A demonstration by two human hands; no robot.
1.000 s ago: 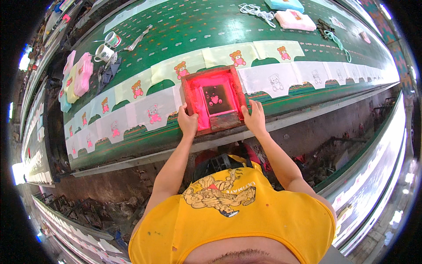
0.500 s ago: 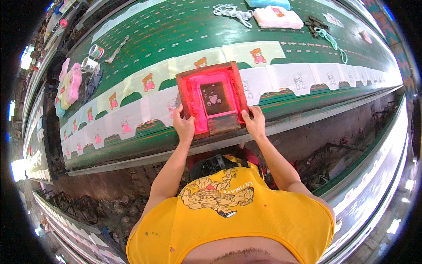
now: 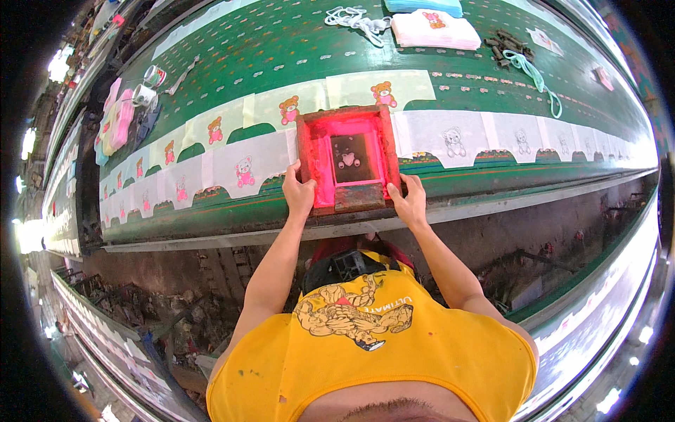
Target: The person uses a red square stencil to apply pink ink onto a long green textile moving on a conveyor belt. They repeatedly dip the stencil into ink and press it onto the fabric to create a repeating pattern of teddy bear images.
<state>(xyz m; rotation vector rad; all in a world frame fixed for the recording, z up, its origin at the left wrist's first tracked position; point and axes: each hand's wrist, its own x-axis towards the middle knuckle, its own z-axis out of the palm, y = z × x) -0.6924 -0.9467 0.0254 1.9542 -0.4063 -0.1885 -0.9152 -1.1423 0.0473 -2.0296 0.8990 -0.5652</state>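
Observation:
A wooden screen-printing frame (image 3: 305, 144) sits over the near row of white cloth pieces, its inner walls smeared bright pink. Its dark mesh (image 3: 347, 169) carries a small bear-shaped motif. A brown wooden block (image 3: 360, 199), perhaps a squeegee, rests against the near side of the frame. My left hand (image 3: 300, 193) is closed on the frame's near left corner, and my right hand (image 3: 410, 202) grips the near right corner. To the left lies a piece with a pink bear print (image 3: 244, 171); to the right one shows only a grey bear outline (image 3: 453, 141). The cloth under the frame is hidden.
Behind runs a row of pale yellow cloths with brown bears (image 3: 289, 110). White cord (image 3: 358, 24), a folded pink stack (image 3: 436, 32) and teal cord (image 3: 534, 74) lie at the far side of the green table (image 3: 281, 63). Tins (image 3: 144, 96) stand at left.
Both hands have shifted the frame to the right along the near row, onto the neighbouring outlined piece. It was tilted and is now straighter. The pink bear on its left has come fully into view.

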